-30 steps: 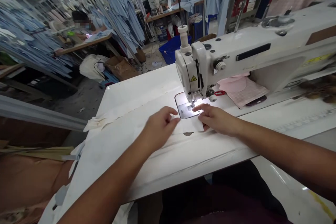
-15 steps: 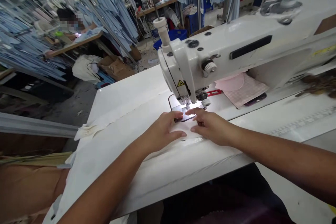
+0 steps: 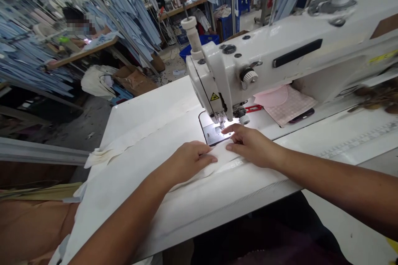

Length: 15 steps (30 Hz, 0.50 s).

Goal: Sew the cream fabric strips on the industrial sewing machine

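Sewing shop, white worktop (image 3: 351,153) w/ industrial sewing machine (image 3: 280,56) on it. White cloth (image 3: 133,161) lies flat, running up to the needle plate (image 3: 214,134). L hand (image 3: 189,161) rests palm-down on cloth, arm angled in from lower left, not clamped. R hand (image 3: 251,145) also presses flat on cloth, arm in from right, fingertips (image 3: 224,131) just by the plate.
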{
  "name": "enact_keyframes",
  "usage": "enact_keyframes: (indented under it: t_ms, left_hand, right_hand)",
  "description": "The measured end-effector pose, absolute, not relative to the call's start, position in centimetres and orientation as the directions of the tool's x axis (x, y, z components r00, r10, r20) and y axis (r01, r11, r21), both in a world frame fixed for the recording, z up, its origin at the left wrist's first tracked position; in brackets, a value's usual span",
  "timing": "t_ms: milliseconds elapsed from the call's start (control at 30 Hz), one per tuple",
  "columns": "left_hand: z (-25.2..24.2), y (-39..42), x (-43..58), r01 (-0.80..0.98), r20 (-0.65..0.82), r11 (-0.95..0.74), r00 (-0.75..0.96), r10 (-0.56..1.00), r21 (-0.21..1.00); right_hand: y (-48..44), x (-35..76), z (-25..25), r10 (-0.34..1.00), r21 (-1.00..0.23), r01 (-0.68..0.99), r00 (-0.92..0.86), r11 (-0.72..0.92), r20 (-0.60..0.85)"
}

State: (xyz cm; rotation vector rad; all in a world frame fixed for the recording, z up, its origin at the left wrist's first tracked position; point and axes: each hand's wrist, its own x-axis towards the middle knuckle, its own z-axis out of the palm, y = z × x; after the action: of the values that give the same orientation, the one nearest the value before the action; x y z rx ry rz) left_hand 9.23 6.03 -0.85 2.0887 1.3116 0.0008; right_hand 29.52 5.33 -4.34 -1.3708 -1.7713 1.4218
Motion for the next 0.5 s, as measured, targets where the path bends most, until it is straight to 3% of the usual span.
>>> enact_keyframes:
  t_ms: [167,367,500]
  left_hand:
    - [-1.1,6.5,10.2,0.757,-0.268,-0.216,0.459,0.847,0.616]
    - [-1.8,6.4,11.4,0.689,-0.342,0.022,0.332,0.879,0.725]
    - [-2.0,6.2,11.3,0.635,-0.337,0.076,0.301,0.892,0.769]
  right_hand:
    - [5.2,29.5,-4.2,0.893,-0.911,0.411,-0.398,-0.029,-0.208]
    - [5.2,29.4,-4.1,0.897,-0.915,0.4,-0.381,-0.058,-0.223]
    - [5.2,29.4,-4.2,0.898,-0.913,0.405,-0.381,-0.054,-0.222]
